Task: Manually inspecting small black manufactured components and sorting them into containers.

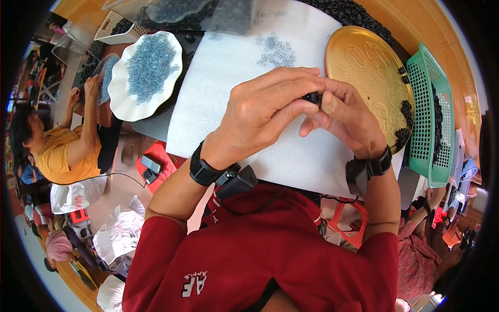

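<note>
pinching a small black part between left hand and right hand, fingertips clamped on it above the white foam mat. judging by the gold tray, only a few black pieces along its right rim; plenty seemingly left in the green basket. wrists bent inward, forearms rising from the mat's near edge.

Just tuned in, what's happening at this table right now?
A person's left hand and right hand pinch a small black part together above a white foam sheet. A gold tray with a few black parts sits to the right, a white dish of bluish rings to the left.
</note>
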Motion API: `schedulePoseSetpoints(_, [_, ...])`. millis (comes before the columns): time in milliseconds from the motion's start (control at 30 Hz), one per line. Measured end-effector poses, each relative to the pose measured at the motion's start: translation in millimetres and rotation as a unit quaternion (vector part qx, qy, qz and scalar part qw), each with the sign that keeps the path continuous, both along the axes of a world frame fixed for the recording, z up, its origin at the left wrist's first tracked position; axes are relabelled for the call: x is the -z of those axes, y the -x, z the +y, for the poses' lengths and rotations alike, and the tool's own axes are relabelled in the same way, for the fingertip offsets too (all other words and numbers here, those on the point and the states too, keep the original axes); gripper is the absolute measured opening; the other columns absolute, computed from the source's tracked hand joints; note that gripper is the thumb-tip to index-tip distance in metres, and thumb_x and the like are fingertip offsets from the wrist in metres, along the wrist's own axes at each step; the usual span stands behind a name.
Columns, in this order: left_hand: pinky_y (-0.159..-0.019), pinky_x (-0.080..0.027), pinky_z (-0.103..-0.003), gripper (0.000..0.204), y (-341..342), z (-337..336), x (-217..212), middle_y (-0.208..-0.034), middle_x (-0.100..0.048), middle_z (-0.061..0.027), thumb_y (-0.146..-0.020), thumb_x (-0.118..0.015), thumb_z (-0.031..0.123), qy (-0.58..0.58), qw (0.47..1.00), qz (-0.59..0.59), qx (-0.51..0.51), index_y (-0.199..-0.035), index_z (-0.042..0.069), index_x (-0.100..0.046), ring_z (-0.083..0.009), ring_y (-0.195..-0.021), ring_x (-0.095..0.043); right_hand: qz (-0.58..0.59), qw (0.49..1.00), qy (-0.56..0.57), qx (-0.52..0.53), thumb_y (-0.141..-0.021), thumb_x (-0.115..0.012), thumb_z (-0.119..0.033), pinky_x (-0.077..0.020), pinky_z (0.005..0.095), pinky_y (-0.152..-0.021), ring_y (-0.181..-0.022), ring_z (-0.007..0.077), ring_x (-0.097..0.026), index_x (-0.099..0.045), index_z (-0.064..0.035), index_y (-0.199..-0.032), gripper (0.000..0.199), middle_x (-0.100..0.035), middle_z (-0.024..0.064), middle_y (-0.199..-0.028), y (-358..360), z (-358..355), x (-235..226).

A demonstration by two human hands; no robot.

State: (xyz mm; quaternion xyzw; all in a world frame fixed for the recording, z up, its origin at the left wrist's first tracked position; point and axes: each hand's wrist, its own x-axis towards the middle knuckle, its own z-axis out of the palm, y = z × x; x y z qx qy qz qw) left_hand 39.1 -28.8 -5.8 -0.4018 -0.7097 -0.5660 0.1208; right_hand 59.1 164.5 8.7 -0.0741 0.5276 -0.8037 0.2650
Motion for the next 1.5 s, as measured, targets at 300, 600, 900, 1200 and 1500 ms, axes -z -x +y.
schedulePoseSetpoints(300, [-0.089,-0.052,-0.035,0.025,2.4,0.8,8.5,-0.109,-0.067,-0.0143,-0.082,-0.064,-0.001,0.015,0.998,0.010,-0.061,-0.107,0.001,-0.067,-0.0305,-0.111,-0.062,0.000,0.995,-0.080,0.064,-0.088,-0.069,-0.021,-0.0593,0.0333,-0.072,-0.068,0.0086,-0.058,-0.063,0.0016,-0.101,0.026,-0.061,0.0028,-0.085,2.7,3.0,-5.8])
schedulePoseSetpoints(600, [-0.087,-0.051,-0.033,0.025,3.2,-0.3,9.8,-0.109,-0.068,-0.0135,-0.083,-0.067,0.003,0.016,0.995,-0.030,-0.091,-0.108,0.003,-0.068,-0.0265,-0.105,-0.065,0.059,0.981,-0.130,0.134,-0.089,-0.067,-0.018,-0.0585,0.0301,-0.069,-0.069,0.0100,-0.061,-0.064,0.0006,-0.103,0.023,-0.064,0.0053,-0.085,0.2,1.0,-7.3])
schedulePoseSetpoints(900, [-0.089,-0.050,-0.033,0.025,3.8,-0.4,11.5,-0.110,-0.067,-0.0130,-0.084,-0.067,0.005,0.002,0.996,-0.054,-0.074,-0.109,0.004,-0.068,-0.0255,-0.106,-0.064,0.108,0.970,-0.165,0.140,-0.091,-0.064,-0.017,-0.0552,0.0251,-0.068,-0.071,0.0104,-0.063,-0.064,0.0014,-0.104,0.023,-0.065,0.0052,-0.087,1.7,6.0,-4.0])
schedulePoseSetpoints(1200, [-0.085,-0.052,-0.033,0.024,3.9,2.7,12.8,-0.107,-0.068,-0.0140,-0.081,-0.069,0.002,0.021,0.996,-0.008,-0.083,-0.105,0.002,-0.067,-0.0274,-0.104,-0.065,0.126,0.962,-0.209,0.123,-0.090,-0.066,-0.013,-0.0521,0.0226,-0.069,-0.074,0.0097,-0.062,-0.062,0.0034,-0.104,0.022,-0.065,0.0061,-0.089,1.1,4.5,-7.0])
schedulePoseSetpoints(1500, [-0.081,-0.054,-0.034,0.025,1.1,2.6,12.6,-0.106,-0.067,-0.0164,-0.080,-0.069,0.003,0.042,0.998,0.001,-0.052,-0.105,0.000,-0.066,-0.0284,-0.097,-0.067,0.139,0.958,-0.239,0.068,-0.088,-0.068,-0.012,-0.0527,0.0217,-0.070,-0.076,0.0089,-0.061,-0.064,0.0010,-0.097,0.017,-0.064,0.0034,-0.088,4.1,16.8,-9.7])
